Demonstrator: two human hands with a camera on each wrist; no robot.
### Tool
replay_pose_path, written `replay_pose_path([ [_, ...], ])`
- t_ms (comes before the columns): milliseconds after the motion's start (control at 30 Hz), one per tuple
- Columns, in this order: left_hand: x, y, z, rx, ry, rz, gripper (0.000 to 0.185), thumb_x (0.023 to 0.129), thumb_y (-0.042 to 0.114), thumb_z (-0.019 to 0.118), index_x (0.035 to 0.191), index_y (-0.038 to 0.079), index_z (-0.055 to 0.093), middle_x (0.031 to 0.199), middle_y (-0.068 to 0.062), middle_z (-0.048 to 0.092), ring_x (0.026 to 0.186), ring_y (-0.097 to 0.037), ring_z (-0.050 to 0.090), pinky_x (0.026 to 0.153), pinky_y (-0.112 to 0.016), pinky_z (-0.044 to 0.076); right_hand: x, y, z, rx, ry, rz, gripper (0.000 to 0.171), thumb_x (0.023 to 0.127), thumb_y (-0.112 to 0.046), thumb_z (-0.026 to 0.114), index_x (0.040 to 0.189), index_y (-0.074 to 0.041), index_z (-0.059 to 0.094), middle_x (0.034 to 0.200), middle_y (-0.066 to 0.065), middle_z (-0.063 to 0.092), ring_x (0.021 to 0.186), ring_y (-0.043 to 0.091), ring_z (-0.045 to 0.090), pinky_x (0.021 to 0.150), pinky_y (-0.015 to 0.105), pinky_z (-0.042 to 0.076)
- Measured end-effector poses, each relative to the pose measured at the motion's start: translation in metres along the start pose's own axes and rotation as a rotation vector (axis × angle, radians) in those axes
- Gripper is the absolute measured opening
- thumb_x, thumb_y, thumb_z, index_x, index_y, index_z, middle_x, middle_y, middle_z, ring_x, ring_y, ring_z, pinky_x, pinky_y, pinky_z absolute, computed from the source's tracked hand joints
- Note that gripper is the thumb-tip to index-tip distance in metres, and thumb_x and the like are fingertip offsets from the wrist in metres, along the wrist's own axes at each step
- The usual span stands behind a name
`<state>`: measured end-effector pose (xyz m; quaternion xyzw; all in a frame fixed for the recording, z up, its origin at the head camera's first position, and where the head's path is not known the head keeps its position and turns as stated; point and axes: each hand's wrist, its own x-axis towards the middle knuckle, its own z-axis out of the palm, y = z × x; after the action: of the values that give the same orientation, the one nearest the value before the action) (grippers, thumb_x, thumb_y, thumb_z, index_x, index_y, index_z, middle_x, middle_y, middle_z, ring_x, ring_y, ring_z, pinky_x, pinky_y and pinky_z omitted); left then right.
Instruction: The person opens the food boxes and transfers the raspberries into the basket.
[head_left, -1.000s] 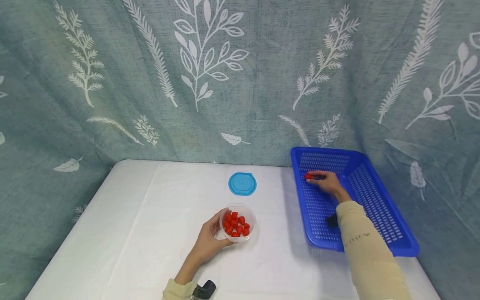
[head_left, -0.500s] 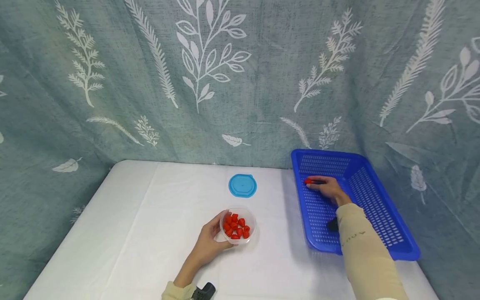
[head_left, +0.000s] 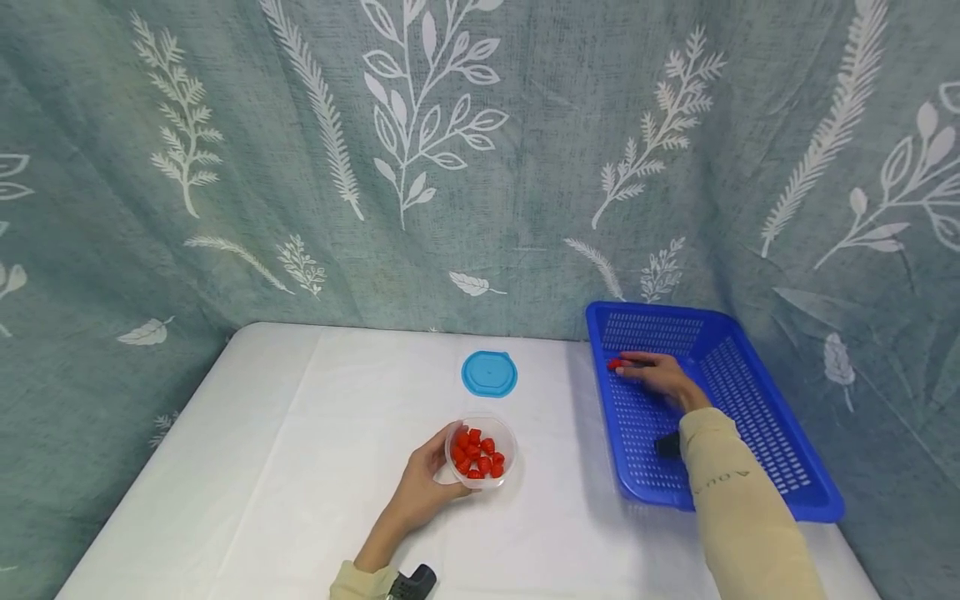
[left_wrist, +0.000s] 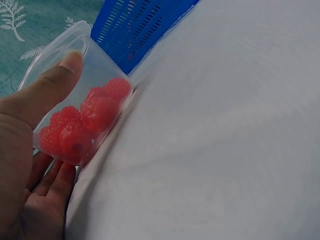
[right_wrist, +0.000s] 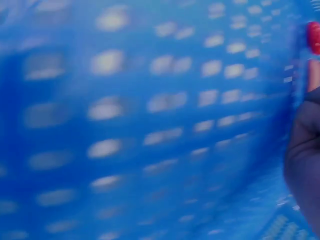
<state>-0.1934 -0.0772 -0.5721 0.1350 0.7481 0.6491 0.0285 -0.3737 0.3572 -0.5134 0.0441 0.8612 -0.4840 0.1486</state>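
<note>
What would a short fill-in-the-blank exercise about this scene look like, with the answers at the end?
1. The left hand holds a clear container whose berry-like pieces are ____ in colour.
2. The flat lid lying on the white table is ____ in colour.
3. The hand inside the large basket is the person's ____ one.
4. In the head view, the container is to the ____ of the basket.

Missing words: red; blue; right; left.

Grey-green curtain (head_left: pixel 555 167) printed with white leaves, white table (head_left: pixel 322 442).
</note>
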Motion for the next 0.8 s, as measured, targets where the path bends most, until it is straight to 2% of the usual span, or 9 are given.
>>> replay_pose_path([
  [100,0.0,-0.001,0.001,-0.002,-0.002,-0.003,0.093,0.075,0.013,0.091,0.155,0.016,0.043,0.156,0.0,0.048,0.149,-0.022,0.038,0.121,-0.039,0.032,-0.002,-0.012,0.0,-0.004,-0.003,-0.002,0.067,0.097,-0.025,0.068,0.15,0.007,0.042,0.155,0.03,0.04,0.139,0.037,0.04,0.117,0.05,0.037],
  [167,0.0,-0.002,0.002,-0.002,-0.004,0.001,0.093,0.075,0.014,0.091,0.155,0.016,0.043,0.157,0.0,0.047,0.149,-0.022,0.038,0.121,-0.039,0.032,-0.005,-0.024,0.0,-0.021,0.003,-0.02,0.064,0.099,-0.022,0.065,0.149,0.01,0.041,0.154,0.032,0.04,0.137,0.039,0.041,0.114,0.05,0.04],
  [367,0.0,-0.002,0.001,0.003,0.006,0.006,0.093,0.075,0.013,0.09,0.155,0.017,0.043,0.157,0.0,0.046,0.15,-0.023,0.037,0.121,-0.038,0.032,-0.023,-0.088,0.0,-0.077,0.022,-0.091,0.063,0.101,-0.023,0.062,0.151,0.008,0.04,0.153,0.032,0.042,0.14,0.042,0.041,0.111,0.05,0.043],
  [533,0.0,-0.001,0.0,0.013,0.002,-0.002,0.092,0.076,0.013,0.09,0.155,0.018,0.043,0.158,0.0,0.046,0.151,-0.022,0.036,0.121,-0.037,0.032,-0.06,-0.151,0.005,-0.063,0.058,-0.216,0.06,0.102,-0.032,0.061,0.151,-0.002,0.045,0.146,0.023,0.052,0.132,0.037,0.048,0.1,0.044,0.046],
  [667,-0.001,0.0,0.001,0.022,0.002,-0.004,0.092,0.076,0.013,0.09,0.155,0.016,0.043,0.158,-0.001,0.046,0.15,-0.022,0.036,0.12,-0.036,0.033,-0.094,-0.185,0.019,-0.029,0.117,-0.349,0.053,0.101,-0.032,0.063,0.146,-0.006,0.053,0.138,0.019,0.059,0.134,0.031,0.049,0.105,0.046,0.044],
  [733,-0.001,0.001,0.001,0.026,0.003,-0.006,0.092,0.076,0.013,0.09,0.155,0.016,0.043,0.158,-0.001,0.046,0.15,-0.022,0.037,0.12,-0.037,0.033,-0.109,-0.196,0.03,-0.011,0.139,-0.409,0.048,0.101,-0.03,0.065,0.142,-0.007,0.057,0.134,0.017,0.062,0.134,0.023,0.05,0.107,0.044,0.045],
  [767,-0.001,0.001,0.001,0.026,0.003,-0.004,0.092,0.076,0.013,0.09,0.155,0.016,0.043,0.157,-0.001,0.046,0.15,-0.023,0.037,0.12,-0.037,0.033,-0.116,-0.2,0.036,0.0,0.147,-0.432,0.045,0.101,-0.028,0.065,0.141,-0.008,0.059,0.132,0.017,0.063,0.13,0.02,0.053,0.102,0.041,0.047],
  [800,-0.001,0.001,0.001,0.027,0.004,-0.004,0.092,0.076,0.014,0.09,0.155,0.016,0.043,0.157,-0.001,0.046,0.15,-0.023,0.037,0.12,-0.038,0.033,-0.122,-0.203,0.042,0.011,0.151,-0.452,0.043,0.101,-0.027,0.065,0.139,-0.009,0.06,0.129,0.016,0.065,0.114,0.016,0.06,0.091,0.037,0.052],
])
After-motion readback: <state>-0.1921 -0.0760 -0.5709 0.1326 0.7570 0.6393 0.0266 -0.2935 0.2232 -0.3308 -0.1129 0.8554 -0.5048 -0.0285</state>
